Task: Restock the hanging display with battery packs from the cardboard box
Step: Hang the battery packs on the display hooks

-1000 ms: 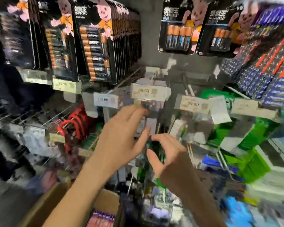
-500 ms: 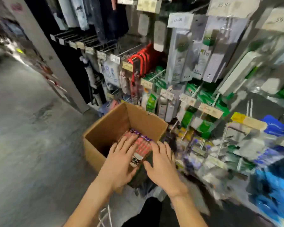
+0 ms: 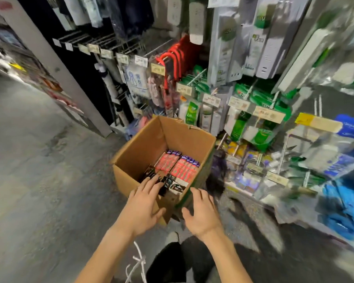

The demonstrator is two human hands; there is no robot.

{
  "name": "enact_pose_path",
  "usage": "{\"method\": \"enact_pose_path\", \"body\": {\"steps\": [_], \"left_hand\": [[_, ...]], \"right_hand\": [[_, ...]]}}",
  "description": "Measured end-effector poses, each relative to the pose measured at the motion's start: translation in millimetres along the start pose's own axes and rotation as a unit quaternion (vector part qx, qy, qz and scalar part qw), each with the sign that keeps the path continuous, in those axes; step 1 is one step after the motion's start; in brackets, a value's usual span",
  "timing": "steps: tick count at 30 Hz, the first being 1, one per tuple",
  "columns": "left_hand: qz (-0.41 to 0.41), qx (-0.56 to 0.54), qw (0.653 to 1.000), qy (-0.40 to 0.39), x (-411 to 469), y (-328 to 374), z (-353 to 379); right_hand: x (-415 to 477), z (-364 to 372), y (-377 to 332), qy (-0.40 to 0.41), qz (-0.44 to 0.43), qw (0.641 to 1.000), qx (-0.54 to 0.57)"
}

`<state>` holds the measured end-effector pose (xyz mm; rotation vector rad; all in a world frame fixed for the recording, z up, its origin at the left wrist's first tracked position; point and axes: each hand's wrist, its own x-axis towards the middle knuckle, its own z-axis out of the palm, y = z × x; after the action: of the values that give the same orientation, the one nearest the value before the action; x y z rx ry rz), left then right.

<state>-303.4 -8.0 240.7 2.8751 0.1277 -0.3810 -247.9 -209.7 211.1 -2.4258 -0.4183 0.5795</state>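
As 2 hands (image 3: 143, 209) (image 3: 202, 215) hover, spread fingers (image 3: 151, 183) overlap the cardboard box (image 3: 143, 148).

From my feed, an open brown cardboard box (image 3: 139, 148) stands upright on the grey floor (image 3: 39, 160), flaps raised, just beside the foot of the hanging display (image 3: 302, 99). Red-and-purple battery packs (image 3: 182, 166) stand on edge in two tight rows against its right wall, with darker packs (image 3: 172, 183) at the near end.
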Motion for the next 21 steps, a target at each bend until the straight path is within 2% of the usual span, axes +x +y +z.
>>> {"method": "enact_pose_path", "body": {"steps": [7, 11, 14, 16, 21], "left_hand": [[0.033, 0.037, 0.997, -0.056, 79, -61, -4], [-0.017, 0.039, 0.984, -0.174, 134, -120, 9], [-0.047, 0.035, 0.963, -0.264, 175, -161, 26], [-0.048, 0.035, 0.952, -0.300, 204, -184, 40], [-0.015, 0.061, 0.927, -0.370, 267, -219, 82]], "right_hand": [[43, 24, -23, -0.003, 0.048, 0.998, 0.050], [88, 47, -50, -0.023, 0.069, 0.995, 0.065], [127, 69, -68, -0.088, 0.092, 0.990, 0.060], [150, 86, -76, -0.112, 0.110, 0.985, 0.064], [197, 120, -76, -0.096, 0.145, 0.983, 0.066]]}}
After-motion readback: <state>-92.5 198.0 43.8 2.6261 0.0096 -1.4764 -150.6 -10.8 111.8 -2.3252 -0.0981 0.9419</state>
